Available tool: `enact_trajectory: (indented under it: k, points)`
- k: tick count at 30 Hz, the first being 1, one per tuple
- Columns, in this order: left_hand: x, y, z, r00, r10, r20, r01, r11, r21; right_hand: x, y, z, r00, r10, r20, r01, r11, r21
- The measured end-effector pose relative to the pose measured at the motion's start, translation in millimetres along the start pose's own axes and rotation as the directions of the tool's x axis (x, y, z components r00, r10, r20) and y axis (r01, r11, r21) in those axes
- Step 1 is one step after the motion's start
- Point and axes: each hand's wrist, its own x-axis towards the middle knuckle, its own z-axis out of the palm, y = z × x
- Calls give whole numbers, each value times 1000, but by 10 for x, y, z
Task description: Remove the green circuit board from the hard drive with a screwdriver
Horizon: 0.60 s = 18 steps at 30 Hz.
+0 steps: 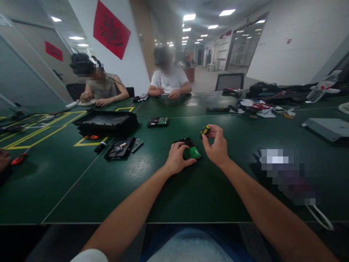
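On the green table in front of me lies a hard drive (192,152), its green circuit board facing up. My left hand (177,157) grips it, thumb along the near edge and fingers over the far left side, covering part of it. Pinched in the fingertips of my right hand (217,144) is a short yellow-and-black screwdriver (205,131), raised to the right of the drive and apart from it. I cannot make out its tip.
Left of the drive are an opened black drive casing (119,149), a loose circuit board (137,145) and a black tray (107,122). Another hard drive (158,122) lies farther back. To the right is a flat metal box (327,130). Two people sit across the table (109,196).
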Motion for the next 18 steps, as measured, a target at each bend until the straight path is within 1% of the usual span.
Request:
enact_trajectory:
  k: [7, 12, 15, 18]
  points:
    - [3, 4, 3, 1000, -5, -1, 5, 1000, 2, 22, -24, -33, 997, -56, 50, 58, 997, -40]
    - [-4, 18, -4, 1000, -3, -3, 3, 1000, -1, 11, -1, -16, 1000, -26, 2, 26, 999, -39]
    - [-14, 26, -15, 1000, -3, -5, 3, 1000, -6, 5, 17, 0, 1000, 2, -3, -2, 1000, -15]
    - [-18, 24, -20, 1000, -2, -5, 2, 1000, -8, 7, 13, -3, 1000, 2, 0, -2, 1000, -12]
